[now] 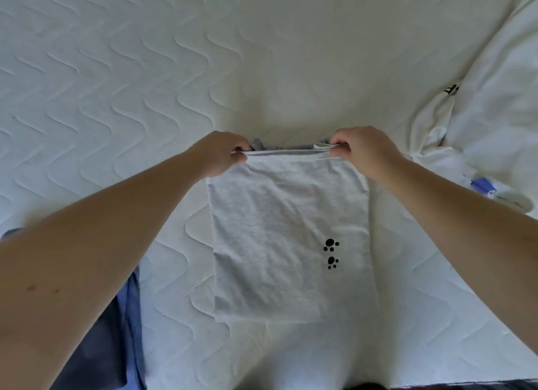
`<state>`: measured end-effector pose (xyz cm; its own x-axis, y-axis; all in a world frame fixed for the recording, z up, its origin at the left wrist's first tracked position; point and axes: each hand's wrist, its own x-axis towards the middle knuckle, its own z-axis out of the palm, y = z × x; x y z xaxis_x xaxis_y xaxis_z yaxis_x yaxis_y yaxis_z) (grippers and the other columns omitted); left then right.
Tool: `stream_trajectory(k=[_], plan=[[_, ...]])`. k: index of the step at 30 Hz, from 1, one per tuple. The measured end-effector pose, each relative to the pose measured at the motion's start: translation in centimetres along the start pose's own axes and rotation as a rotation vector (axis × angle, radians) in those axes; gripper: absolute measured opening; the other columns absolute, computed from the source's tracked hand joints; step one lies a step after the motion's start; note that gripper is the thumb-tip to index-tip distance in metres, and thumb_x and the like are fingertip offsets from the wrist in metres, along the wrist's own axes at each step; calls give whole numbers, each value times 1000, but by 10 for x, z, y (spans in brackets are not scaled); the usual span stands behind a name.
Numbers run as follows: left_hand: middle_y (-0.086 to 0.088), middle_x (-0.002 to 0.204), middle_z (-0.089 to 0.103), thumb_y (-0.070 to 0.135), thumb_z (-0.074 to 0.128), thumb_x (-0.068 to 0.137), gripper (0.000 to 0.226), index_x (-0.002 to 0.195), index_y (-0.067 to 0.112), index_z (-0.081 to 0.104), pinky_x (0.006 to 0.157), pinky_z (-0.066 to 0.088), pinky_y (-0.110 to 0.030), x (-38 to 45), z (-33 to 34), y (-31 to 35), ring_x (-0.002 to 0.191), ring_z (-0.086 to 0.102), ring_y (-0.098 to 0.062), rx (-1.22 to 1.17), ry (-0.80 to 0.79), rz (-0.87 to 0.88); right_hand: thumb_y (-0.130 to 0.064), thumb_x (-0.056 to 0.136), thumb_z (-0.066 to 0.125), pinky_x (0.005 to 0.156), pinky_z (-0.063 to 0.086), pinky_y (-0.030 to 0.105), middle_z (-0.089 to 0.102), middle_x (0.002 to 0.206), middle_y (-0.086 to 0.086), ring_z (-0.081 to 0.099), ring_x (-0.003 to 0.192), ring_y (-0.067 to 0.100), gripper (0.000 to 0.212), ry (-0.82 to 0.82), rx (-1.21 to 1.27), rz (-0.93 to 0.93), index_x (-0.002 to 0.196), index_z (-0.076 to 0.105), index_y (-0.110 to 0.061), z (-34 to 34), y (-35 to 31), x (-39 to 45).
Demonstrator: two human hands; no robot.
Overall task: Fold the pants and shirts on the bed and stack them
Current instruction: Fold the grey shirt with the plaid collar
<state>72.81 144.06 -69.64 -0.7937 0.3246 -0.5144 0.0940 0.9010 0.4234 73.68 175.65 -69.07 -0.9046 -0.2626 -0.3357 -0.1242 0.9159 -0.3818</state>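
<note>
On my head camera the light grey shirt (291,238) lies flat on the quilted white bed (116,84), filling the centre and lower middle of the frame, two black paw prints (331,253) near its right edge. My left hand (221,154) pinches its top left corner and my right hand (361,151) pinches the top right, fingers curled round the doubled edge. A blue garment (116,346) sits lower left; crumpled white clothing (480,121) lies at the right edge.
</note>
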Motion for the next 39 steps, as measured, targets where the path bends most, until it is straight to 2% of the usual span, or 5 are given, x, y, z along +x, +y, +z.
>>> stream_trajectory(k=[8, 12, 21, 33, 39], plan=[[2, 117, 60, 59, 77, 72, 68, 124, 21, 56, 93, 47, -38, 11, 7, -11, 108, 56, -21, -26, -134, -189, -52, 73, 78, 84, 45, 36, 57, 122, 9, 56, 106, 29, 71, -269, -27, 128, 127, 51, -16, 21, 18, 16], [-1, 100, 65, 39, 80, 75, 46, 112, 16, 66, 78, 48, -34, 21, -3, 1, 96, 60, -25, 145, -243, -156, -44, 73, 82, 63, 34, 28, 65, 104, 8, 56, 86, 25, 56, -371, -91, 90, 116, 62, -14, 14, 15, 29], [11, 87, 63, 38, 74, 82, 20, 93, 38, 57, 73, 57, -40, -22, -46, 18, 82, 60, -12, -19, -235, -46, -37, 79, 78, 56, 31, 29, 51, 73, -10, 52, 72, 17, 35, -273, 22, -37, 82, 46, -24, -34, 13, -9], [10, 76, 59, 30, 74, 83, 18, 92, 31, 59, 56, 35, -21, -94, -229, 107, 67, 52, -10, 151, 330, 131, -32, 80, 77, 61, 29, 32, 57, 76, 3, 52, 71, 25, 33, 255, -13, -151, 85, 47, -21, -221, -55, -36], [5, 61, 47, 20, 70, 81, 18, 82, 23, 52, 55, 28, -29, -101, -197, 99, 63, 50, -30, 313, 557, 117, -28, 87, 71, 63, 34, 34, 68, 82, 23, 62, 80, 44, 24, 430, -123, -148, 95, 66, -6, -196, -57, -44]])
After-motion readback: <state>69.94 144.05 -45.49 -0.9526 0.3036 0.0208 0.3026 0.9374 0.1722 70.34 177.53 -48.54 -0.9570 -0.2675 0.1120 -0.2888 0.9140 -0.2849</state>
